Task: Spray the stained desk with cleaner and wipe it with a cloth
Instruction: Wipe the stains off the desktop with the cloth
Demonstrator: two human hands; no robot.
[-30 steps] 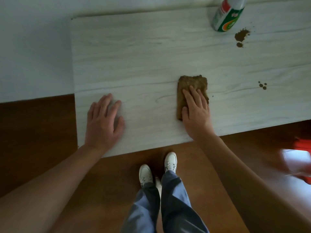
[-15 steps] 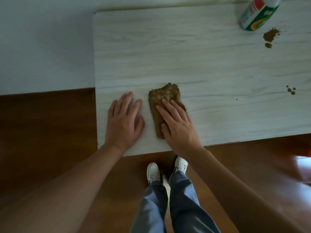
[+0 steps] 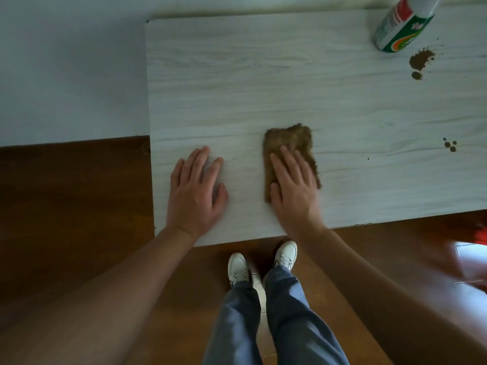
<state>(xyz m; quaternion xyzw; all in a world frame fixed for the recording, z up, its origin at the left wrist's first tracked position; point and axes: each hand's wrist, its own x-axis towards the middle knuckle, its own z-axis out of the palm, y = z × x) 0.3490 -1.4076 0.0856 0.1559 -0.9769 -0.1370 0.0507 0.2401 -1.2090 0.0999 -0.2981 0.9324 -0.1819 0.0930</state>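
- A plain, pale wall (image 3: 68, 75) is seen behind the far edge of the worktop (image 3: 237, 75) and past its left edge.
- The worktop is finished in light wood grain.
- A dark brown wooden floor (image 3: 66, 206) is met by the wall.
- A bright patch of light (image 3: 471, 262) is reflected on the floor off the worktop's near right corner.
- A blurred red object (image 3: 481, 233) is cut off beside it.

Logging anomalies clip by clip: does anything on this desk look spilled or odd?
Yes: a brown splatter beside the spray can, far right on the desk, and small brown drops nearer the front. The cloth under the right hand is left of both.
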